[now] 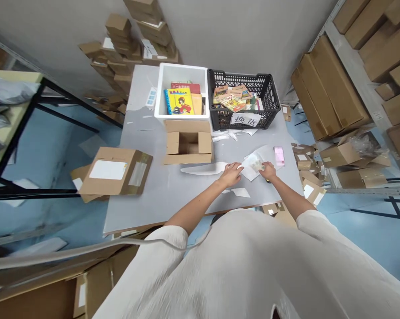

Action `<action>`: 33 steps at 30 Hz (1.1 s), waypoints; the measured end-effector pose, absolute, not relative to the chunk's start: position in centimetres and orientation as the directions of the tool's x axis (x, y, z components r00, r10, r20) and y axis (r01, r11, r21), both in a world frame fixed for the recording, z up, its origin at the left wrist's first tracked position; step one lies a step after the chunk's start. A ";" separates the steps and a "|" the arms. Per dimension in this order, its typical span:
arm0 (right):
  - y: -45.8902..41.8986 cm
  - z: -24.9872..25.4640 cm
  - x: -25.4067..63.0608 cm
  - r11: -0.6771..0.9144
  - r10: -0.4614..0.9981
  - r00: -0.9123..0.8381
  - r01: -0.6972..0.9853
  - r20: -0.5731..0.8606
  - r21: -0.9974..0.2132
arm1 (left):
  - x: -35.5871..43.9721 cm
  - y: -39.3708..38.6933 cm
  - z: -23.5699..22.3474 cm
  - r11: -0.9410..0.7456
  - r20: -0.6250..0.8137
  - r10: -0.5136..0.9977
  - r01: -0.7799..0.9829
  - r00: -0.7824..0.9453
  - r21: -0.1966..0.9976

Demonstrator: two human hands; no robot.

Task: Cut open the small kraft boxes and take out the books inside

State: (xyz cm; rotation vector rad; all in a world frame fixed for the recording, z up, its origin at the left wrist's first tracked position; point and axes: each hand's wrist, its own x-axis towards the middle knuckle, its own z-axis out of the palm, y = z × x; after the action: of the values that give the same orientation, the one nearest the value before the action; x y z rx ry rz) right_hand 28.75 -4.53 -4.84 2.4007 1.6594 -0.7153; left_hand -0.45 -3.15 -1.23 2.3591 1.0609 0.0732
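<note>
My left hand (232,174) rests on the grey table with its fingers apart. It lies between a long white paper strip (203,169) and a white sheet of paper (251,172), its fingertips near the sheet's left edge. At the sheet's right side, the fingers of my right hand (269,172) are closed together over a pale, crumpled, see-through patch (258,165). What exactly they pinch is too small to tell. Under that hand a small dark object shows in part. A pink phone-like object (279,156) lies just beyond it.
An open cardboard box (188,158) stands ahead, before a white foam box (183,118) of books and a black crate (269,113) of booklets. A closed carton (115,186) sits at the table's left edge. Paper scraps (241,192) lie nearby. Shelves with cartons flank both sides.
</note>
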 end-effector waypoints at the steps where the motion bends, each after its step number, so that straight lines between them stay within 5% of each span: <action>1: -4.5 -4.9 28.9 -0.374 0.841 0.274 0.917 -0.466 -0.135 | 0.2 -3.4 -1.5 -0.531 -0.192 0.703 0.684 0.685 0.500; 14: -3.4 -8.2 28.3 -0.148 0.874 0.092 0.986 -0.478 -0.079 | 5.0 -5.0 -4.6 -0.440 -0.406 0.659 0.763 0.632 0.474; 22: -3.4 -8.7 29.3 -0.100 0.885 -0.033 0.960 -0.464 -0.260 | 5.7 -5.3 -5.9 -0.429 -0.384 0.674 0.758 0.631 0.492; 33: -3.5 -4.5 28.5 0.144 0.910 -0.227 0.958 -0.346 -0.249 | 7.7 -3.0 -4.2 -0.399 -0.177 0.806 0.739 0.565 0.543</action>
State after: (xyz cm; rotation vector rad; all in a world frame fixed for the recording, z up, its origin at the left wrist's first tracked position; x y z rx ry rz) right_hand 28.47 -3.48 -4.47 1.8784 2.2886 -0.6405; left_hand 7.72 -2.98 -4.21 2.2219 1.2325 0.1509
